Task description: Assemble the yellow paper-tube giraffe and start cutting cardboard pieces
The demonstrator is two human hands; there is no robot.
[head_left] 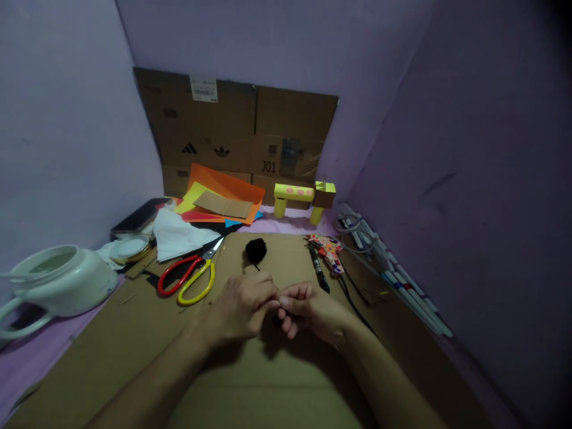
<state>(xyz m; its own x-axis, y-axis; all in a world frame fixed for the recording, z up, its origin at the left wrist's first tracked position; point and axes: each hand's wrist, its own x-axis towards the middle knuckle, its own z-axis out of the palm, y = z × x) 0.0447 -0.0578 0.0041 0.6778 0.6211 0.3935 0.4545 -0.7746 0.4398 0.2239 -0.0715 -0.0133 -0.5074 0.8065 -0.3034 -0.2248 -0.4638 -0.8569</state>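
Over the middle of the cardboard sheet [250, 390], my left hand [245, 304] and my right hand [313, 310] meet at the fingertips. Both are closed in a pinch, and whatever they hold is too small or too hidden to name. A bit of something black [277, 322] shows beneath the fingers. Just beyond my left hand lies a fuzzy black ball [256, 251], perhaps of yarn, with a short dark strand near it. Scissors [196, 271] with one red and one yellow handle rest left of my left hand, blades partly apart. A black marker [319, 271] lies beyond my right hand.
A white pot [75, 286] stands at the left edge. Coloured paper [227, 179] and white tissue [179, 235] are piled behind the scissors. A yellow paper-tube animal [295, 192] stands at the back. Patterned scraps [328, 250] and rolled sticks [415, 298] lie right.
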